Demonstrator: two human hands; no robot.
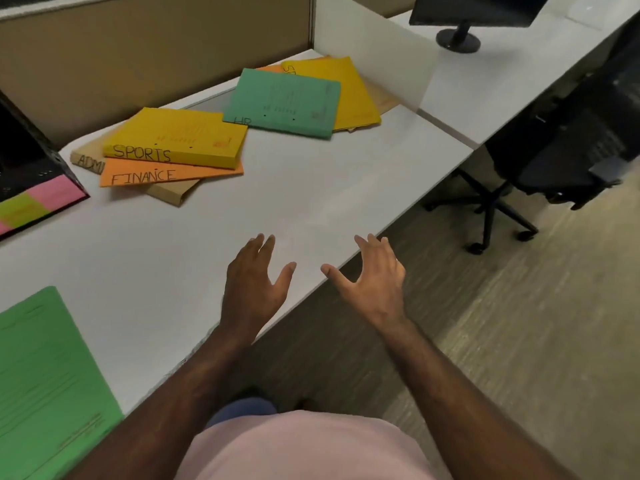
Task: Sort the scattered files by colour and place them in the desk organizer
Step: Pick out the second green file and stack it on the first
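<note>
White laminate bench (214, 244) carries scattered coloured card files. Left hand (254, 285) and right hand (374, 282) hover empty, fingers (266, 242) spread wide.

Head-worn, single wide view; looks forward and down across the tabletop (311, 188), close above both hands, files lying well beyond the fingers (266, 242).

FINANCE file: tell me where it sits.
The orange FINANCE file lies left of centre on the desk, under the yellow SPORTS file and atop a brown file.
</note>
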